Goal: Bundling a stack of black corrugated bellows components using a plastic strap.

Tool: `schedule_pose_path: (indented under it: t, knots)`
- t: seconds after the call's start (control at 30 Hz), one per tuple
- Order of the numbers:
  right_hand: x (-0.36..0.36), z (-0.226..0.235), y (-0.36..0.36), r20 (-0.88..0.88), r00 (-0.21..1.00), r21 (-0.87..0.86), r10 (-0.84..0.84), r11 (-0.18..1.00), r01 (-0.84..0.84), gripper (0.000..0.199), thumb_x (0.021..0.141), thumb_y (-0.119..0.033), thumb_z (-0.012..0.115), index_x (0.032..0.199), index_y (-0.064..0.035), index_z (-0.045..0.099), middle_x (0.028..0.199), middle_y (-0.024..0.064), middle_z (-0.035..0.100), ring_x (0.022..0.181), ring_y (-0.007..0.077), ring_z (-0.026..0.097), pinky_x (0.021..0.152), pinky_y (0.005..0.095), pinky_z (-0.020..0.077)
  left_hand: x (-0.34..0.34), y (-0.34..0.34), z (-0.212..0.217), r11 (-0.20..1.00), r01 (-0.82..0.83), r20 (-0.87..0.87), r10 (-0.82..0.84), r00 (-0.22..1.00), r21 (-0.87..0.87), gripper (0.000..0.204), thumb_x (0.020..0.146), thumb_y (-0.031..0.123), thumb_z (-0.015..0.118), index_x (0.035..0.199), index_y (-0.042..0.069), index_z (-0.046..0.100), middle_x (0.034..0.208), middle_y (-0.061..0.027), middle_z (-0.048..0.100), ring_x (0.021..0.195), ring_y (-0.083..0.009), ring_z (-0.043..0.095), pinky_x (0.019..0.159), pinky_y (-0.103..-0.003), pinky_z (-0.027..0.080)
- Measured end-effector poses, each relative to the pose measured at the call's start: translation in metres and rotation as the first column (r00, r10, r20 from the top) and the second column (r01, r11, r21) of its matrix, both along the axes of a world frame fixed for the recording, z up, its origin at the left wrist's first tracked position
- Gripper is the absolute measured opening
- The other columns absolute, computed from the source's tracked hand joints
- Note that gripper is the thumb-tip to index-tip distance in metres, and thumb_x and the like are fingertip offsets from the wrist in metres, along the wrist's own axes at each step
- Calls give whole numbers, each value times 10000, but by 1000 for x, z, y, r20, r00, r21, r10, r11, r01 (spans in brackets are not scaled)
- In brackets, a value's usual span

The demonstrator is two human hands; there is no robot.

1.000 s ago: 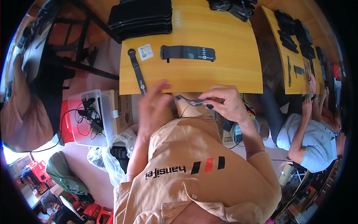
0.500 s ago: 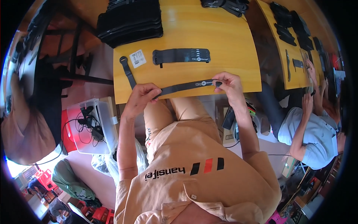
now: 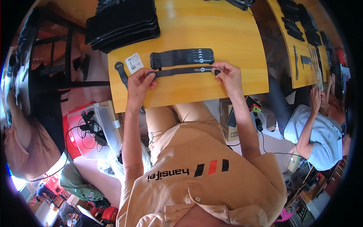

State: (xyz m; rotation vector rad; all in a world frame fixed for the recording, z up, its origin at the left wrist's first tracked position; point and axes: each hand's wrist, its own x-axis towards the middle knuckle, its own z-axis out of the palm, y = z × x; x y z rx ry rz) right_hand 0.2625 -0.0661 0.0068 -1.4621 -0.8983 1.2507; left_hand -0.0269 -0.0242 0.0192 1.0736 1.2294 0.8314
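Note:
A long black strap (image 3: 177,71) with a white print is stretched between my two hands over the wooden table (image 3: 181,90). My left hand (image 3: 141,81) pinches its left end. Its right end is gripped between the thumb and fingers of my right hand (image 3: 227,76). Just beyond it lies a flat set of overlapping black straps (image 3: 181,58), nearly parallel to the held one. Left of my left hand, another black strap (image 3: 121,74) with a loop at its end lies on the table, partly hidden. A white label (image 3: 133,62) rests beside that strap.
A tall pile of black straps (image 3: 123,28) stands at the table's far left. More black straps (image 3: 240,3) lie at the far right. On the right, a person in a light blue shirt (image 3: 312,130) sits by another table. A clear bin (image 3: 90,130) with cables stands at lower left.
Both hands have moved away from me with the strap, from the table's near edge to just in front of the strap set. The strap is now straighter and more level.

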Motion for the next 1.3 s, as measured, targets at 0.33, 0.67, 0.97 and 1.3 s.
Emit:
schedule_pose_path:
  t: [0.33, 0.67, 0.97, 1.3]
  knots:
    - [-4, -21, 14, 132, 983, 110, -128, 987, 114, 129, 779, 58, 603, 894, 14, 640, 721, 15, 623, 577, 34, 500, 497, 173, 409, 18, 13, -15, 986, -147, -177, 158, 971, 74, 145, 823, 59, 624, 908, -55, 599, 714, -45, 599, 576, -79, 547, 533, -195, 447]
    - [-3, -17, 11, 125, 980, 83, -153, 986, 144, 138, 761, 76, 606, 888, 27, 628, 733, 16, 613, 585, 37, 507, 522, 181, 431, 21, 15, -16, 980, -177, -215, 192, 958, 88, 170, 803, 77, 654, 896, -59, 612, 694, -49, 599, 534, -77, 538, 493, -197, 443]
    - [-7, -11, 16, 110, 972, 55, -210, 977, 205, 137, 748, 83, 599, 855, 3, 569, 725, 26, 574, 575, 51, 520, 445, 189, 449, 22, 17, -13, 977, -206, -232, 213, 949, 53, 156, 798, 72, 654, 872, -60, 616, 698, -52, 610, 524, -77, 541, 487, -195, 442]
    - [-8, -13, 19, 159, 957, 46, -241, 970, 237, 134, 724, 80, 599, 827, 6, 556, 683, 32, 565, 564, 61, 528, 431, 206, 473, 25, 17, -12, 975, -213, -213, 221, 952, 60, 124, 793, 55, 656, 836, -46, 600, 680, -46, 595, 528, -74, 544, 488, -185, 443]
